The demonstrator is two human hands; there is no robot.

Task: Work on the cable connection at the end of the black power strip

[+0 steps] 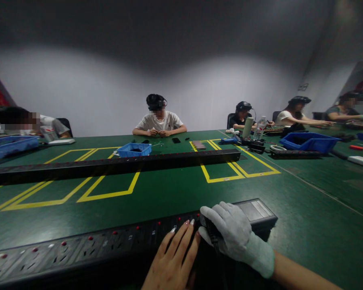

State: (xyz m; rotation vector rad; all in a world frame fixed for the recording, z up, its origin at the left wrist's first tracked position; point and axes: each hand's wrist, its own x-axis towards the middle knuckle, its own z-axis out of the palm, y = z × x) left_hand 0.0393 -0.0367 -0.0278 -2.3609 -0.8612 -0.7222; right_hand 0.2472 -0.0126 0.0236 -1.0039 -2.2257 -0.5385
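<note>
From my remote station, my gloved right hand (226,225) pinches a black plug (211,233), lower right of centre; my bare left hand (176,257) rests, fingers extended, on the black power strip (103,246) spanning the lower frame. Another strip (115,164) crosses mid-left.

Right hand (228,225), right of lower centre: pale grey glove (237,233), faintly green cuff (261,255); bare forearm (299,270). Left hand (176,255), lower centre: ungloved, glossy nails (173,230).

The wall (187,80) darkens upward; glare marks the table (296,225); edges look stretched.
</note>
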